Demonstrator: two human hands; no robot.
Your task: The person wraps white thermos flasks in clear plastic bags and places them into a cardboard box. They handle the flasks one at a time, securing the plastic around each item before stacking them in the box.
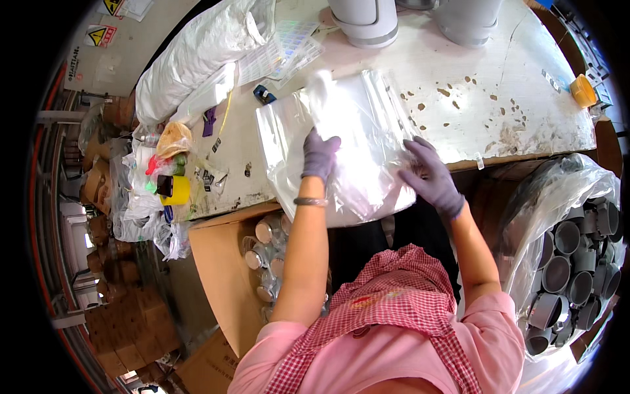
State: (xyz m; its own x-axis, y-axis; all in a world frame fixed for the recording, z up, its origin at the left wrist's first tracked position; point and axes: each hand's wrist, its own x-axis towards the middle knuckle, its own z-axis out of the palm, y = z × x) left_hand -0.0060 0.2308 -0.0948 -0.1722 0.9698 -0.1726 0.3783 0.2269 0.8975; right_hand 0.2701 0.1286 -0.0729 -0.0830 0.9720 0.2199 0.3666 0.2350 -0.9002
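Note:
A stack of clear plastic bags or sheets (364, 172) lies over the front edge of the worktable (492, 98), shining with glare. My left hand (320, 153), in a grey glove, rests on the left part of the plastic, with its thumb pointing right. At the right edge of the plastic is my right hand (430, 177), also gloved, its fingers spread and the fingertips at the film. Whether either hand pinches the plastic cannot be told. Just behind the stack lies a small dark blue object (264, 94).
Light grey plastic housings (366, 24) stand at the back. A white sack (197, 59), sticker sheets (290, 49) and yellow tape (175, 190) are on the left. An orange tape roll (583, 90) sits far right. Below are a carton (221, 276) of clear containers and a lined container of grey parts (566, 271).

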